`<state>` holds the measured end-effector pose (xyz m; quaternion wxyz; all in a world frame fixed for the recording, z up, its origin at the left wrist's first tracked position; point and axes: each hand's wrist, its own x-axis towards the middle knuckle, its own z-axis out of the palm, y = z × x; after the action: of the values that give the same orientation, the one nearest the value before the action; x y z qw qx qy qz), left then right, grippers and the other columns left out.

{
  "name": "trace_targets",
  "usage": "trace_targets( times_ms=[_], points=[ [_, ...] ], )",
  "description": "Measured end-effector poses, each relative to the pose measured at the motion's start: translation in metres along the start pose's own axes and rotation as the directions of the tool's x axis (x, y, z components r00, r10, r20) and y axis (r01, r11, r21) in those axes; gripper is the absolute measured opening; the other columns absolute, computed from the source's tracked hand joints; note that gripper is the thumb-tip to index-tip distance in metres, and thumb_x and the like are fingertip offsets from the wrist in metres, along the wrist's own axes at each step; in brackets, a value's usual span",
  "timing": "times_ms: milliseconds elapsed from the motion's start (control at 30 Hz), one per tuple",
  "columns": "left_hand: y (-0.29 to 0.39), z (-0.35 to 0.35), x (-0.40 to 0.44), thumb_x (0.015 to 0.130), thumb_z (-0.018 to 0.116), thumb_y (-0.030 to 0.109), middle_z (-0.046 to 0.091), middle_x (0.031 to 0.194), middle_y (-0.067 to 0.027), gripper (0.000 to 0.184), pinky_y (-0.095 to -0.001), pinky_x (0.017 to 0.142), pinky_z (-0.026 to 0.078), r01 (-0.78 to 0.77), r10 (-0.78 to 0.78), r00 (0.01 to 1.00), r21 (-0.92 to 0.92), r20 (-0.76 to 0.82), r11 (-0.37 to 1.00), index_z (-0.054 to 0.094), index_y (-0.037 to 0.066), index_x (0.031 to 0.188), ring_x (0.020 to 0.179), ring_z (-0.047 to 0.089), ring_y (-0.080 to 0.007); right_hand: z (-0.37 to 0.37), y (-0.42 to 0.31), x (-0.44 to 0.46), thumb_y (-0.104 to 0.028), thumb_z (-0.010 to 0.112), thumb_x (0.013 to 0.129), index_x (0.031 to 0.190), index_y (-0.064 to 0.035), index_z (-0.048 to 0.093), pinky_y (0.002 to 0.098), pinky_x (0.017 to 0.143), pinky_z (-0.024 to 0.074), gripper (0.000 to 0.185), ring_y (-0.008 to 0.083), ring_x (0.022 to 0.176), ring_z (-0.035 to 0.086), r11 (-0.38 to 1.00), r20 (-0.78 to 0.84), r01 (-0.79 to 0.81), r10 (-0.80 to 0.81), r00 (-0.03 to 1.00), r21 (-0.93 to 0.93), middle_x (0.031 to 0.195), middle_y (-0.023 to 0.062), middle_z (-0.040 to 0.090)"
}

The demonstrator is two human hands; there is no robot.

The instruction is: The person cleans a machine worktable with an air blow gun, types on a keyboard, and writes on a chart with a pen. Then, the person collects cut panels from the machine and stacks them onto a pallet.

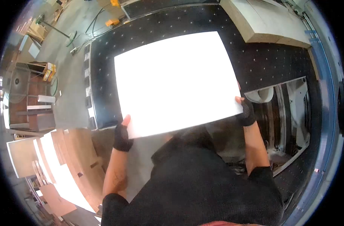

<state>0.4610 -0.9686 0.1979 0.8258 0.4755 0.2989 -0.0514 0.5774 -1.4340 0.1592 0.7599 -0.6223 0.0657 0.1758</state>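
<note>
A large white rectangular panel (177, 84) is held in front of me over a black table dotted with small pale points. My left hand (123, 135), in a black fingerless glove, grips its near left corner with the thumb on top. On the near right corner, my right hand (245, 110) in a matching glove holds the edge, thumb also over the top face. The other fingers of both hands are mostly hidden beneath the panel.
The black dotted table (108, 49) extends around the panel. Thick pale boards (270, 22) lie at its far right. An opening (285, 116) in the table shows machine parts at right. Stacked boards and cardboard (74, 162) stand at lower left. A blue rail (330, 113) runs along the right.
</note>
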Motion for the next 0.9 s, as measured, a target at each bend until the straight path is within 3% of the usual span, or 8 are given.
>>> trace_targets(
  times_ms=[133,333,467,533,667,733,833,900],
  points=[
    [0.002,-0.025,-0.051,0.101,0.047,0.027,0.058,0.078,-0.0002,0.026,-0.0247,0.062,0.044,0.022,-0.022,1.000,-0.026,-0.001,0.999,0.060,0.007,0.093,0.069,0.055,-0.0116,0.020,0.050,-0.052,-0.015,0.058,0.094,0.102,0.0014,0.064,0.0283,0.076,0.0493,0.019,0.0137,0.084,0.062,0.876,0.032,0.367,-0.376,0.926,-0.313,0.098,0.0063,0.066],
    [0.004,-0.070,-0.068,0.102,0.046,0.032,0.059,0.089,-0.0019,0.031,-0.0253,0.071,0.045,0.037,-0.037,0.999,-0.021,0.015,0.999,0.059,0.004,0.105,0.080,0.057,-0.0124,0.068,0.026,-0.064,-0.017,0.055,0.096,0.133,0.0018,0.047,0.0284,0.083,0.0490,0.043,0.0132,0.099,0.060,0.987,0.172,0.161,-0.160,0.972,0.008,0.124,0.0102,0.057],
    [0.012,-0.055,-0.077,0.101,0.045,0.041,0.061,0.111,-0.0087,0.049,-0.0321,0.092,0.047,0.009,-0.005,0.996,-0.052,0.085,0.999,0.052,0.000,0.126,0.103,0.059,-0.0197,0.080,0.012,-0.052,-0.032,0.053,0.096,0.139,0.0009,0.042,0.0277,0.085,0.0481,0.055,0.0149,0.096,0.060,0.935,0.142,0.048,-0.104,0.984,0.353,0.117,0.0065,0.060],
    [0.012,-0.050,-0.073,0.100,0.041,0.048,0.059,0.121,-0.0114,0.060,-0.0358,0.099,0.044,-0.173,0.178,0.976,-0.048,0.128,0.984,0.046,-0.001,0.134,0.112,0.056,-0.0233,0.091,-0.005,-0.051,-0.034,0.051,0.098,0.141,0.0013,0.039,0.0262,0.078,0.0501,0.057,0.0151,0.093,0.061,0.897,0.097,0.011,-0.060,0.994,0.443,0.120,0.0069,0.058],
    [0.020,-0.064,-0.073,0.098,0.033,0.060,0.058,0.125,-0.0127,0.072,-0.0388,0.101,0.043,-0.113,0.123,0.987,-0.097,0.103,0.989,0.046,0.000,0.135,0.117,0.054,-0.0250,0.054,0.015,-0.032,-0.042,0.046,0.100,0.134,0.0015,0.046,0.0252,0.073,0.0524,0.055,0.0145,0.090,0.061,0.914,0.069,-0.221,0.210,0.975,0.341,0.117,0.0086,0.061],
    [0.010,-0.090,-0.055,0.095,0.031,0.066,0.058,0.125,-0.0131,0.078,-0.0391,0.099,0.045,0.054,-0.040,0.989,-0.094,0.146,0.994,0.047,0.000,0.133,0.116,0.055,-0.0250,0.083,0.002,-0.029,-0.051,0.045,0.098,0.108,-0.0022,0.061,0.0338,0.075,0.0541,0.052,0.0198,0.091,0.061,0.861,0.037,-0.306,0.320,0.947,0.407,0.104,0.0087,0.064],
    [-0.005,-0.120,-0.023,0.092,0.031,0.071,0.056,0.129,-0.0150,0.084,-0.0404,0.098,0.046,0.096,-0.083,0.941,-0.024,0.327,0.995,0.047,0.000,0.135,0.115,0.057,-0.0246,0.045,0.029,0.004,-0.053,0.052,0.092,0.125,-0.0037,0.050,0.0384,0.083,0.0539,0.060,0.0240,0.103,0.059,0.799,0.570,-0.428,0.132,0.811,0.423,0.117,0.0101,0.060],
    [-0.036,-0.142,0.018,0.093,0.031,0.070,0.059,0.123,-0.0144,0.080,-0.0409,0.096,0.047,0.077,-0.045,0.890,-0.052,0.455,0.996,0.052,0.001,0.129,0.110,0.058,-0.0236,0.059,0.017,0.012,-0.058,0.053,0.090,0.132,-0.0057,0.042,0.0411,0.091,0.0488,0.068,0.0258,0.111,0.053,0.790,0.610,-0.466,0.152,0.778,0.398,0.126,0.0103,0.052]
  ],
)
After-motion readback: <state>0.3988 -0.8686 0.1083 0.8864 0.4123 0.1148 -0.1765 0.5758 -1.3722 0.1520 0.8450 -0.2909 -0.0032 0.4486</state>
